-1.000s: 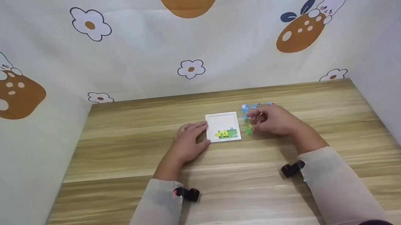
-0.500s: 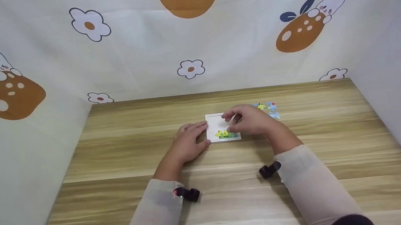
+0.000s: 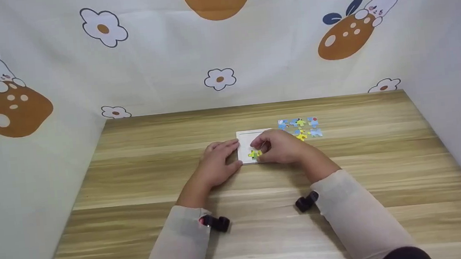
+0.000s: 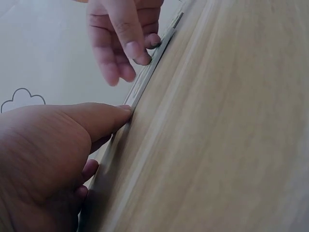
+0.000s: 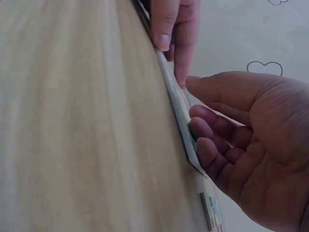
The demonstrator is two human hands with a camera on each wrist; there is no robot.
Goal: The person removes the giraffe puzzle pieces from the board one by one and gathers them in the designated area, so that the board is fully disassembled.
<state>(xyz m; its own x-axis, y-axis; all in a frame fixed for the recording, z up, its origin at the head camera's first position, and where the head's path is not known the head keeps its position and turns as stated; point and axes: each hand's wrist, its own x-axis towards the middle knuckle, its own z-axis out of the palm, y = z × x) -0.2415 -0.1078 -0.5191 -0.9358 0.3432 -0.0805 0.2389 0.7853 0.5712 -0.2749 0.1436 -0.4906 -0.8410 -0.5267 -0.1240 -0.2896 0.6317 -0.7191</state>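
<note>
In the head view a square white puzzle tray [image 3: 245,138] lies on the table, its lower part bearing coloured puzzle pieces, largely covered by my right hand. My left hand [image 3: 218,162] rests at the tray's left side, fingers at the upper edge and thumb at the lower corner; the left wrist view shows that thumb [image 4: 104,121] pressing the rim. My right hand [image 3: 281,146] is over the tray's right half, thumb and curled fingers pinching a small yellow and green puzzle piece [image 3: 254,154] low in the tray. Its fingers [image 5: 207,150] partly hide the tray in the right wrist view.
Several loose puzzle pieces, blue [image 3: 316,132] and yellow [image 3: 301,136], lie right of the tray, partly behind my right hand. The wood-grain table [image 3: 257,228] meets a patterned cloth wall [image 3: 165,68] at the back and both sides.
My right hand has moved left from the loose pieces to over the tray, then slightly lower, with a puzzle piece. A green piece is gone from the loose group. My left hand has stayed.
</note>
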